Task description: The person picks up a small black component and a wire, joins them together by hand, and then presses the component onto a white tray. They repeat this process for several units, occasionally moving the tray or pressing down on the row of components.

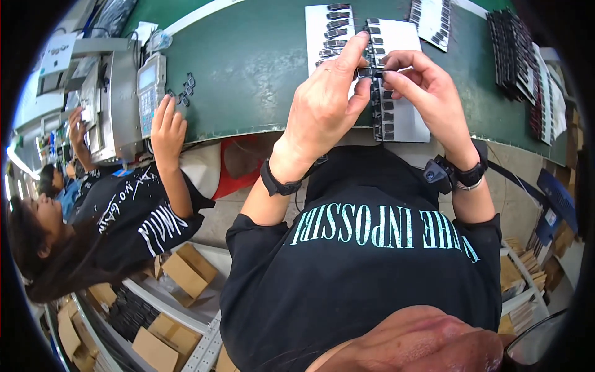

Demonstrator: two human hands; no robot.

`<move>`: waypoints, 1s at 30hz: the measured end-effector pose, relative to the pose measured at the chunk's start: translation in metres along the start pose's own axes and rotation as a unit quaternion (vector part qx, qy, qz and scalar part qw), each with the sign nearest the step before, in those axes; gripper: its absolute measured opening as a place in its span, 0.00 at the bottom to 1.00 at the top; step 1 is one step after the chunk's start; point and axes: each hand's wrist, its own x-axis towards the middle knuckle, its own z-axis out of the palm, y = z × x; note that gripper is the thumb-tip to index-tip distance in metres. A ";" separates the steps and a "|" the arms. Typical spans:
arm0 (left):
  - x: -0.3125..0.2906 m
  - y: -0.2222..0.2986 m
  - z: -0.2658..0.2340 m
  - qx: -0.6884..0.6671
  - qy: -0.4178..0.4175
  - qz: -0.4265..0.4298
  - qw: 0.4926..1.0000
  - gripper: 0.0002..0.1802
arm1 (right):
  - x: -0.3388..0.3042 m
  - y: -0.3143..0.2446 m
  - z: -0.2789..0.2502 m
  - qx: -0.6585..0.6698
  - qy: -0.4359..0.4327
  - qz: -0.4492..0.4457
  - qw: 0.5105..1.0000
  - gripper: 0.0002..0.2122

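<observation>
Over the bench, a small black rectangular part (364, 72) with a pale face sits between my two hands. My left hand (325, 99) is closed on its left side, index finger reaching far and thumb underneath. From the right, my right hand (427, 90) pinches its other end with thumb and index finger. Beneath them lies a white sheet (410, 121) with small black square pieces along its left edge. To the left of it, another white sheet (315, 37) carries a column of small dark parts (336, 25). My fingers hide some pieces.
The green bench (248, 80) curves across the top. A further sheet of parts (431, 22) lies at the far right, near stacked black strips (511, 59). Loose dark pieces (186, 90) lie by a grey keypad device (150, 93). A co-worker's hand (167, 130) is near it.
</observation>
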 end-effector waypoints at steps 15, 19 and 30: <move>-0.018 -0.010 -0.002 -0.150 -0.045 -0.221 0.963 0.16 | 0.005 0.022 0.004 0.062 -0.007 0.043 0.997 0.09; -0.021 -0.004 0.004 -0.229 -0.018 -0.278 0.933 0.14 | -0.002 0.017 0.004 -0.041 0.049 -0.021 0.998 0.08; -0.017 0.011 0.002 -0.254 -0.048 -0.280 0.924 0.14 | -0.007 0.002 0.000 -0.103 -0.002 -0.035 0.994 0.05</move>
